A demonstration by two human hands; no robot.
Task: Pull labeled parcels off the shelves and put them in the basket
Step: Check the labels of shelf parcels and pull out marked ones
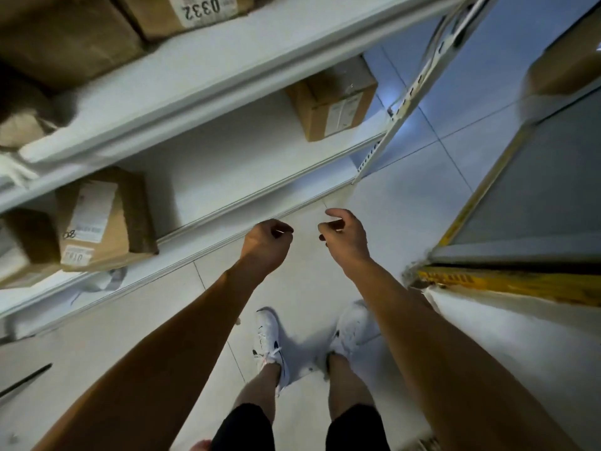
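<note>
White metal shelves (208, 76) carry labeled cardboard parcels: one marked 0332 (182, 13) up top, another (331, 99) on the middle shelf (far right end), a third (104, 219) lower left. Left hand (265, 244) and right hand (344, 236) hang loosely curled above the floor, holding nothing.

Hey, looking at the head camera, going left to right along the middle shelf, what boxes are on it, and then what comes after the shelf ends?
Labeled cardboard box at the left end → bare stretch of the middle shelf → smaller labeled box at the right end → white shelf upright → tiled floor.
</note>
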